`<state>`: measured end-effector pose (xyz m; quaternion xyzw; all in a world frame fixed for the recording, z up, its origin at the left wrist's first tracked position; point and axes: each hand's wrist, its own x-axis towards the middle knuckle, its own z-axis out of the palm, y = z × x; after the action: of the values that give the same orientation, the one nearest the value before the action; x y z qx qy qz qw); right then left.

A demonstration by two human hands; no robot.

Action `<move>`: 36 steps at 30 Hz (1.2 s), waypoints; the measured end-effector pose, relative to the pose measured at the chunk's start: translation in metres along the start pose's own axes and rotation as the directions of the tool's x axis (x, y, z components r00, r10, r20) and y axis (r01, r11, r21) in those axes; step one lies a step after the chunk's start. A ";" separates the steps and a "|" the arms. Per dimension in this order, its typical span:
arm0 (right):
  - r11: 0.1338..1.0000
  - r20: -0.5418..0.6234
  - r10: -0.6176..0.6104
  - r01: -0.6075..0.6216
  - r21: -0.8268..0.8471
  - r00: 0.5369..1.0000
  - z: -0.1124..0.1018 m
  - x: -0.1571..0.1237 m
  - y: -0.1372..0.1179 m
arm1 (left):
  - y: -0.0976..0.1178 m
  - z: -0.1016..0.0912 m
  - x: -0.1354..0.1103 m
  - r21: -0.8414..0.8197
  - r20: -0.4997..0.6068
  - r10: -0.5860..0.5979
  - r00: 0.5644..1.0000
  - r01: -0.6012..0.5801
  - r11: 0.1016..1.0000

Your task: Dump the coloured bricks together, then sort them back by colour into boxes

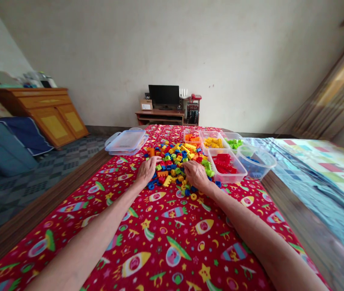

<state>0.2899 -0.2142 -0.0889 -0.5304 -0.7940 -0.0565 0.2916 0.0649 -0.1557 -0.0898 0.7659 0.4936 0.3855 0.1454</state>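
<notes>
A heap of mixed plastic building blocks, red, blue, yellow, green and orange, lies on a red cloth with rocket prints. My left hand rests palm down at the heap's near left edge, fingers stretched into the blocks. My right hand lies at the heap's near right edge, fingers curled down among the pieces; what they hold, if anything, is hidden. Both forearms reach forward over the cloth.
Clear tubs stand right of the heap: red blocks, blue, green, yellow, orange. Stacked clear lids lie at the left. A wooden cabinet and a monitor desk stand beyond.
</notes>
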 end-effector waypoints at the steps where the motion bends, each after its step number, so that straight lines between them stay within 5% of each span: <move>1: 1.000 -0.007 -0.003 0.003 0.004 1.000 0.000 0.000 0.000 | 0.000 0.001 0.000 -0.008 0.005 0.002 1.000 -0.002 1.000; 9: 1.000 -0.018 -0.012 0.013 0.012 1.000 -0.002 0.000 -0.002 | -0.013 0.005 0.004 -0.124 0.035 0.088 0.995 -0.084 0.989; 19: 0.998 0.082 -0.037 0.041 -0.053 0.996 -0.016 0.011 -0.007 | -0.034 0.021 0.010 -0.365 -0.148 0.231 0.962 -0.270 0.891; 23: 0.984 0.035 -0.179 0.180 -0.016 0.983 -0.013 0.013 -0.034 | -0.030 0.021 0.010 -0.361 -0.144 0.213 0.966 -0.252 0.898; 27: 0.930 0.131 -0.348 0.360 -0.077 0.928 0.008 0.000 -0.069 | -0.027 0.019 0.009 -0.426 -0.111 0.203 0.973 -0.231 0.875; 32: 0.877 0.199 -0.375 0.416 -0.240 0.906 0.020 -0.010 -0.082 | -0.027 0.002 0.013 -0.481 0.082 0.137 0.987 -0.081 0.873; 36: 0.901 0.216 -0.353 0.393 -0.186 0.910 0.016 -0.008 -0.074 | -0.029 -0.023 0.022 -0.382 0.304 0.124 0.944 0.001 0.924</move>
<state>0.2206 -0.2460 -0.0902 -0.4005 -0.8922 -0.1536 0.1415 0.0342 -0.1260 -0.0826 0.7916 0.3553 0.3469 0.3561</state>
